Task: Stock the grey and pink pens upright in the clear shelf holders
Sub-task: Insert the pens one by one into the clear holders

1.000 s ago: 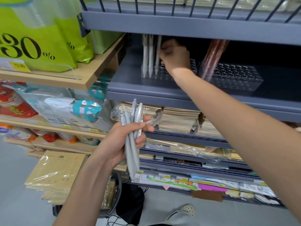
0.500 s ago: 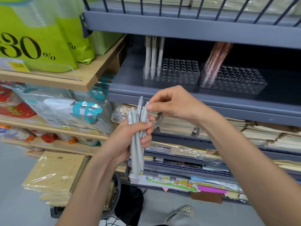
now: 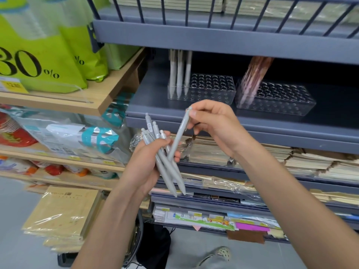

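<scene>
— What do we have in our left hand (image 3: 150,162)?

— It is curled shut around a bundle of grey pens (image 3: 165,164), clicker ends up and tips slanting down to the right past the palm. The thumb crosses over the front of the bundle, and the forearm rises from the lower left.

— And our right hand (image 3: 213,123)?

— Its thumb and forefinger are pinched onto the clicker end of a single grey pen (image 3: 179,134), with the other fingers loosely curled beneath. That pen slants down to the left, and its lower end is still in among the bundle, against the left fingers. The right forearm comes in from the lower right, wrist bent so the hand sits just above and to the right of the left one.

— Where are the holders?

— On the grey metal shelf (image 3: 155,111) above our hands. The left clear holder (image 3: 211,90) has three grey pens (image 3: 179,72) standing upright in its left-most holes. The right clear holder (image 3: 281,100) has a clump of pink pens (image 3: 252,78) leaning at its left end.

— Below us?

— Stacks of kraft notebooks (image 3: 213,150) sit on the next shelf down.
</scene>
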`<state>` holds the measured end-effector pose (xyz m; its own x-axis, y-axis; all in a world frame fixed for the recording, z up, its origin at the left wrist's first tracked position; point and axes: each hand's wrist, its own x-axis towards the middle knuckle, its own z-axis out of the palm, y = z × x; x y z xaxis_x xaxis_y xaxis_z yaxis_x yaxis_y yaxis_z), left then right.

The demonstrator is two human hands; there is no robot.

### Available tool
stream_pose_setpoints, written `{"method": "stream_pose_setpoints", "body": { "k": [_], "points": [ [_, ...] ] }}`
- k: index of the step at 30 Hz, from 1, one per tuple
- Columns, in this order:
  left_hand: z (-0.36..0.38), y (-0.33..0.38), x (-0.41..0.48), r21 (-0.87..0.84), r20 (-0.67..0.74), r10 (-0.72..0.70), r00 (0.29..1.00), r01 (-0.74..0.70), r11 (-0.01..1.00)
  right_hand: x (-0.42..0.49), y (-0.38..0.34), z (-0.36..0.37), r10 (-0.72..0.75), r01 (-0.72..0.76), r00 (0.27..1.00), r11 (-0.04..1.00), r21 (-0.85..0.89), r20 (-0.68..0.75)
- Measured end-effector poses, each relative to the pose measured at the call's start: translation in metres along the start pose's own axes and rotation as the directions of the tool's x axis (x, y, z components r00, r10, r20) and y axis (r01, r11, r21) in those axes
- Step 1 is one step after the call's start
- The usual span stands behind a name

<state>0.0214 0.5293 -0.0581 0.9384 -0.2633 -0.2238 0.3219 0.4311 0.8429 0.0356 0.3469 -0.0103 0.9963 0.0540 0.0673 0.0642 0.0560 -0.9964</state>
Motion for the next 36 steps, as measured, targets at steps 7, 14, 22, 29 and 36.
{"method": "stream_pose_setpoints", "body": {
  "k": [7,14,22,29,36],
  "points": [
    [0.001,0.001,0.002,0.042,-0.036,-0.016,0.999,0.017,0.999,0.005,-0.006,0.009,-0.089,0.101,0.988,0.990,0.094,-0.126],
    [0.001,0.007,0.005,0.022,-0.078,0.005,0.997,-0.003,1.000,0.005,-0.007,0.009,-0.065,0.065,0.998,0.988,-0.139,0.007],
    [-0.012,0.010,0.000,0.122,-0.028,-0.039,0.999,0.042,0.992,0.033,-0.031,-0.006,-0.388,0.341,0.772,0.921,-0.187,-0.503],
    [-0.011,0.014,-0.003,-0.010,-0.008,-0.014,1.000,0.014,1.000,0.059,-0.024,-0.002,-0.460,0.272,0.764,0.866,-0.420,-0.453],
    [-0.016,0.013,-0.003,-0.046,-0.057,-0.005,0.998,0.002,0.999,0.080,-0.047,0.011,-0.535,0.103,0.762,0.655,-0.749,-0.363]
  ]
}}
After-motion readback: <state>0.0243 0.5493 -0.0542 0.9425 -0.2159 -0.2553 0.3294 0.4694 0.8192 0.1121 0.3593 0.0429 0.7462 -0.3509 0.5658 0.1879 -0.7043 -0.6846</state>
